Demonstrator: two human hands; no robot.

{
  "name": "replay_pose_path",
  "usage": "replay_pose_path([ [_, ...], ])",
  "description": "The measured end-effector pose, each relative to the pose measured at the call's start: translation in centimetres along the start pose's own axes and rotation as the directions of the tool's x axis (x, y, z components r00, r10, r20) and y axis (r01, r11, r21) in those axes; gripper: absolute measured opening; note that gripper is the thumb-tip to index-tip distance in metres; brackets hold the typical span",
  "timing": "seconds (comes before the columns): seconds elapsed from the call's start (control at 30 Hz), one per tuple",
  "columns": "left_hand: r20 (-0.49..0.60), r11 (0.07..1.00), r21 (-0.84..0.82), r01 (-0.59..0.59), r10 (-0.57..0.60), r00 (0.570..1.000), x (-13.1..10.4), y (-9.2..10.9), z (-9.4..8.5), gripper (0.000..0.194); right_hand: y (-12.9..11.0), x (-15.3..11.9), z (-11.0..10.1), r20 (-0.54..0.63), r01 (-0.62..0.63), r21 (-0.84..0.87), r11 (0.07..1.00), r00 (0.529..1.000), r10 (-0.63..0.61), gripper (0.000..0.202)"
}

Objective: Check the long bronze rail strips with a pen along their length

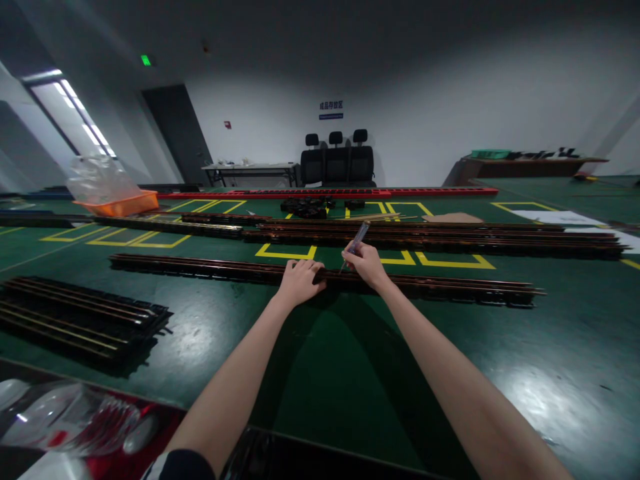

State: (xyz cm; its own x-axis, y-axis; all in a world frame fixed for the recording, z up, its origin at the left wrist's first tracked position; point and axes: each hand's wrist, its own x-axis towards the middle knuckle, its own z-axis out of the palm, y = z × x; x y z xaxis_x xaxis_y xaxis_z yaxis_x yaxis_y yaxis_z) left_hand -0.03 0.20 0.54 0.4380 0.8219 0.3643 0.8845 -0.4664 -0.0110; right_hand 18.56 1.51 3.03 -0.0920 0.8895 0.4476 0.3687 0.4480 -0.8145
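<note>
Across the green table lies a long dark rail assembly (450, 287) with copper-coloured strips along it. My left hand (300, 281) rests on its middle, fingers bent over the far side and thumb on the near side. Just to the right, my right hand (367, 261) grips a screwdriver (361, 235) by its translucent handle. The tool is tilted, with its thin shaft pointing down at the rail between my hands. Whether the tip touches a screw is too small to tell.
Behind lie more long rails (440, 235) and a pile of black parts (305, 207). Shorter rails (75, 320) are stacked at left. An orange bin (125, 203) holds a plastic bag. Plastic bottles (70, 417) lie at the lower left. Yellow tape (285, 255) marks the tabletop.
</note>
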Motion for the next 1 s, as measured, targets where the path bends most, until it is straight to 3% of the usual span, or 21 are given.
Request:
replay_pose_path([
  [1.0, 0.012, 1.000, -0.011, -0.011, 0.011, 1.000, -0.11, -0.37, -0.11, 0.039, 0.35, 0.08, -0.40, -0.031, -0.007, -0.120, 0.993, 1.000, 0.004, 0.015],
])
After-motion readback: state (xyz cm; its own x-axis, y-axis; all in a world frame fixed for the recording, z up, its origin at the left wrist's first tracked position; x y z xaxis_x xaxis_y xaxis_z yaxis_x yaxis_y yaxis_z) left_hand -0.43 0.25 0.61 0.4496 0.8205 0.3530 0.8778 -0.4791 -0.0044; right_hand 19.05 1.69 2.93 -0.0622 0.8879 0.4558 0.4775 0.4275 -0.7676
